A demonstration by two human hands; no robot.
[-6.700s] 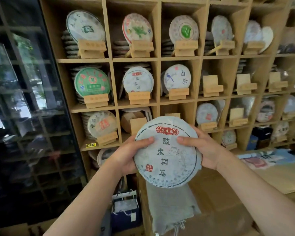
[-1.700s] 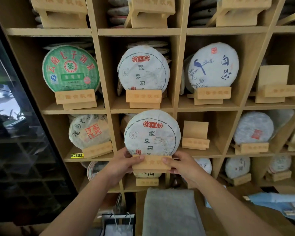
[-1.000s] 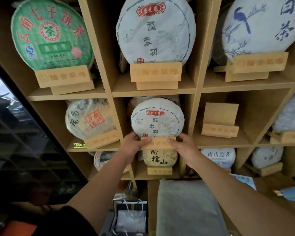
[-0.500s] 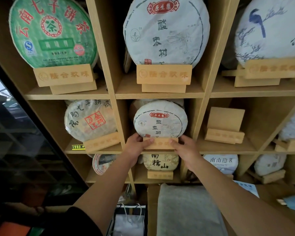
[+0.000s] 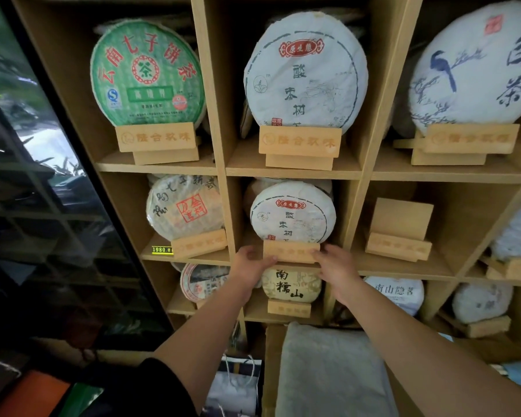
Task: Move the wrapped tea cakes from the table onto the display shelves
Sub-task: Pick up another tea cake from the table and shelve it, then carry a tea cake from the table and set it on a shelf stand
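A white wrapped tea cake with a red label and black characters stands upright on a small wooden stand inside the middle cubby of the wooden display shelves. My left hand grips the stand's left end and my right hand grips its right end. An identical larger-looking cake stands in the cubby above.
Neighbouring cubbies hold a green cake, a bird-print cake, a brownish cake and a lower cake. An empty stand sits in the cubby to the right. A dark glass cabinet is on the left, grey cloth below.
Since the earliest frame, the cake went from my hands onto its stand in the cubby. Over the last second both hands stay on the stand's ends; the view has shifted slightly.
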